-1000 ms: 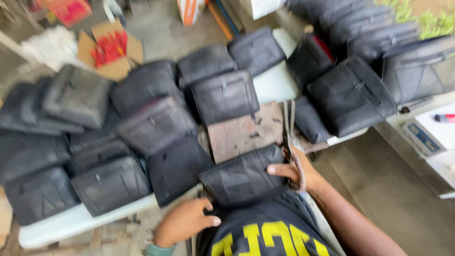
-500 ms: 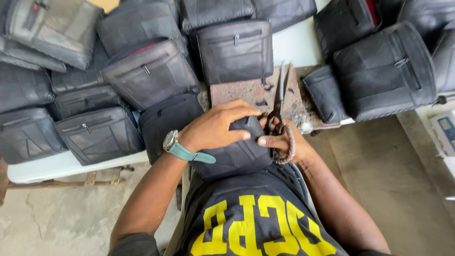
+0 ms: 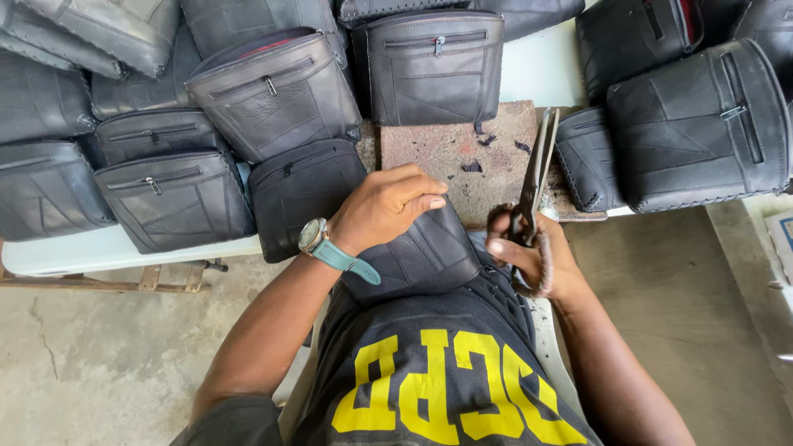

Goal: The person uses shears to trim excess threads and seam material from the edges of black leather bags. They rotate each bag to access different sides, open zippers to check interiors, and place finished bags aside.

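Since half a second ago, the left hand [image 3: 388, 206] has slid left and now lies flat, fingers together, on the black leather bag [image 3: 413, 256] at the near worktop [image 3: 124, 248] edge. Just right, the right hand [image 3: 537, 260] grips upright scissors [image 3: 533, 177], fingers clamped through the handles.

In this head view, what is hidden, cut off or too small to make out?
- Bag on the lap: top face hidden under the left hand; lower part behind the shirt.
- Scissors: handles hidden inside the right hand.
- Bags along the top edge: cut off by the frame.
- Scraps on the board: too small to identify.
- Watch: dial too small to read.
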